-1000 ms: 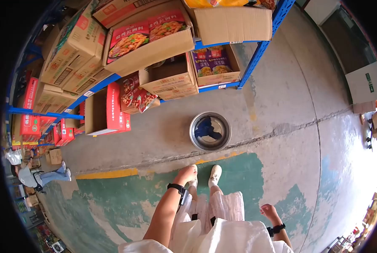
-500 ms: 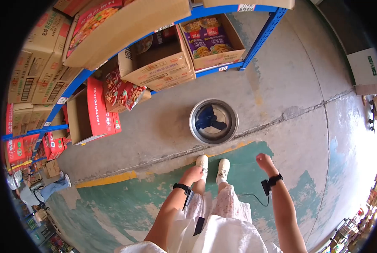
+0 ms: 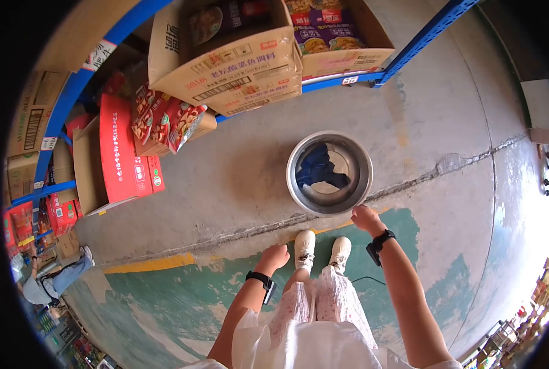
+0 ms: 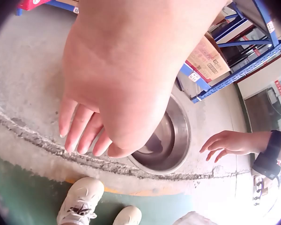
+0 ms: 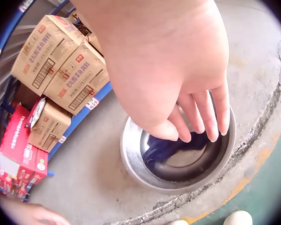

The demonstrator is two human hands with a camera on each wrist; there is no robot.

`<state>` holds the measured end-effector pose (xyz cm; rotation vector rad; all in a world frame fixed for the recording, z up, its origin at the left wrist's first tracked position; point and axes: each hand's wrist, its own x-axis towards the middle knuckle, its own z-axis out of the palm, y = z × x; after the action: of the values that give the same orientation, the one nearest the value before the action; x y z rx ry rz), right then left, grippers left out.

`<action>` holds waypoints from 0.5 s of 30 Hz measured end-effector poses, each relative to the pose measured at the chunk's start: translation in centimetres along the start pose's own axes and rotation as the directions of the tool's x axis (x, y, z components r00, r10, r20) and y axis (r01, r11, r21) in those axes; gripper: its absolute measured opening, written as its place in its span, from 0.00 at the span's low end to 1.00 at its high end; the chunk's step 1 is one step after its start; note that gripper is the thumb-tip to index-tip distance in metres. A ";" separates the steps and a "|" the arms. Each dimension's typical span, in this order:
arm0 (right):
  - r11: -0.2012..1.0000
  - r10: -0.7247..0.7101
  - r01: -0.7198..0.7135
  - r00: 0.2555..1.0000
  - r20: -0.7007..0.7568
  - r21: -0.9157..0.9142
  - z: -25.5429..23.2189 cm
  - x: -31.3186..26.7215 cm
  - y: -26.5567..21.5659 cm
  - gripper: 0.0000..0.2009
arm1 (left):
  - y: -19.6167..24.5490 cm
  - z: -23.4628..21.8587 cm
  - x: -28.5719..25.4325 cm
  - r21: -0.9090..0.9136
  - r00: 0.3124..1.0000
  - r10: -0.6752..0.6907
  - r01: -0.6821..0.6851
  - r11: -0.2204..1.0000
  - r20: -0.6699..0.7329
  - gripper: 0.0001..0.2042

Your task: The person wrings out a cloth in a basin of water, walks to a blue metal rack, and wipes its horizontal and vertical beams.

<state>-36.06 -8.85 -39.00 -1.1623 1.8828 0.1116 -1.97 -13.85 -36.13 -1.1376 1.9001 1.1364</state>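
Green-painted floor (image 3: 170, 307) is lying beneath the white shoes (image 3: 304, 249); above, the left hand (image 3: 274, 257) and right hand (image 3: 368, 220) are hanging, fingers slightly apart. Just beyond, a round-rimmed metal basin (image 3: 365, 169) is holding dark-blue cloth (image 3: 319, 169), open concrete (image 3: 244, 190) surrounding it. Farther, cartons (image 5: 77, 75) reading 老坛酸菜鱼调料 are filling a blue rack (image 3: 428, 43).

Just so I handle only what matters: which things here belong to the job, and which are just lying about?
Probably the job:
metal basin, near the right hand
dark blue cloth, inside it

Apparently just lying about, around the shelf:
brown cartons
red box
red packets
purple packets
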 end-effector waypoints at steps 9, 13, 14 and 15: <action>0.955 -0.218 0.220 0.975 0.034 -0.200 7.2 12.8 6.6 0.12 | -3.7 3.0 8.2 -0.070 0.997 -0.006 0.001 0.998 -0.074 0.12; 0.969 -0.211 0.215 0.976 0.044 -0.122 9.5 17.4 8.4 0.12 | -5.6 5.7 12.1 -0.117 0.992 0.013 -0.027 0.993 -0.125 0.14; 0.962 -0.220 0.229 0.972 0.077 -0.150 11.0 19.6 9.2 0.13 | -5.8 6.3 12.7 -0.141 0.988 0.026 -0.048 0.989 -0.152 0.15; 0.980 -0.164 0.171 0.984 0.073 -0.102 10.2 19.5 7.8 0.14 | -6.0 6.8 13.3 -0.162 0.982 0.038 -0.069 0.984 -0.184 0.16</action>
<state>-38.57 -12.66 -61.92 -1.3703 1.7324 0.1565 -1.56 -13.87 -52.16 -1.3276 2.0123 1.2810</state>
